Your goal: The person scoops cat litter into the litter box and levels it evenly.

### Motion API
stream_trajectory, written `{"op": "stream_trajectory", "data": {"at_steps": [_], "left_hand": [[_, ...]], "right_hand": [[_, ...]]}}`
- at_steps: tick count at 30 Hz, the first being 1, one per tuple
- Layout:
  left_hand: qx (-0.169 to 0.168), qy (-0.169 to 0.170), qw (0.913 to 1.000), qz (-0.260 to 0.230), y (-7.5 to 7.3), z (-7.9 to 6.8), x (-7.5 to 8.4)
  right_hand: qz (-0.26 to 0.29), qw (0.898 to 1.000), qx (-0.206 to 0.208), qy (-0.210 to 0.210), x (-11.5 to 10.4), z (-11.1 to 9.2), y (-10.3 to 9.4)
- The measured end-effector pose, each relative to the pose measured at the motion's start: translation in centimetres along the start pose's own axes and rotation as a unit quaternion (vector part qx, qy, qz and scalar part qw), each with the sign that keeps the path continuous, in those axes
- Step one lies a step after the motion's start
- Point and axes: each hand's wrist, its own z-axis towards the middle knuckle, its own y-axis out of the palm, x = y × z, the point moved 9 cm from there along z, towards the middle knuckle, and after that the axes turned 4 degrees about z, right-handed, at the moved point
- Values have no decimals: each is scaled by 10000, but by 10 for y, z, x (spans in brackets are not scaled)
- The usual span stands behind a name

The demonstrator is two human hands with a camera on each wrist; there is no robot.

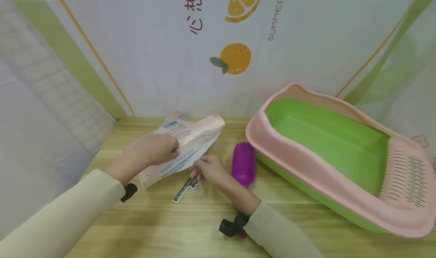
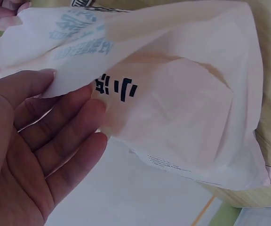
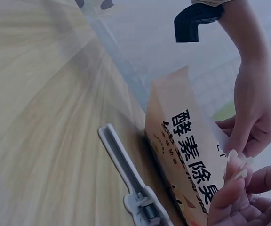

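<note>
A pale pink printed bag (image 1: 204, 133) with a barcode and dark lettering lies on the wooden table. My left hand (image 1: 158, 149) pinches its upper edge between thumb and fingers, as the left wrist view shows on the bag's folded film (image 2: 173, 117). At the near right end of that edge, my right hand (image 1: 212, 169) pinches the bag with its fingertips. Just below the right fingers lies a clip (image 1: 184, 190) with a piano-key pattern. Its spring shows in the right wrist view, where the clip (image 3: 121, 157) rests on the table beside the bag (image 3: 173, 120).
A purple scoop (image 1: 243, 163) lies right of the right hand, its handle partly hidden under the forearm. Farther right stands a green litter box with a pink rim (image 1: 306, 155) and slotted front. A white curtain (image 1: 153, 72) with orange prints hangs behind the table.
</note>
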Motion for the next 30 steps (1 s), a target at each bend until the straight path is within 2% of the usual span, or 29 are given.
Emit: {"op": "stream_trajectory", "data": {"at_steps": [8, 14, 19, 27, 30], "left_hand": [[-154, 35, 9998, -133, 1, -1, -1], [-120, 116, 9998, -139, -11, -1, 0], [-238, 87, 9997, 13, -20, 1, 4], [-253, 90, 9995, 174, -29, -9, 4], [-187, 83, 9995, 223, -38, -10, 3]], "right_hand": [[-94, 10000, 5, 7, -4, 0, 1], [-227, 9997, 59, -31, -5, 0, -1], [-232, 9997, 52, -103, -5, -2, -8], [-113, 9997, -154, -154, -3, -9, 0], [-100, 9997, -130, -187, -8, -11, -2]]}}
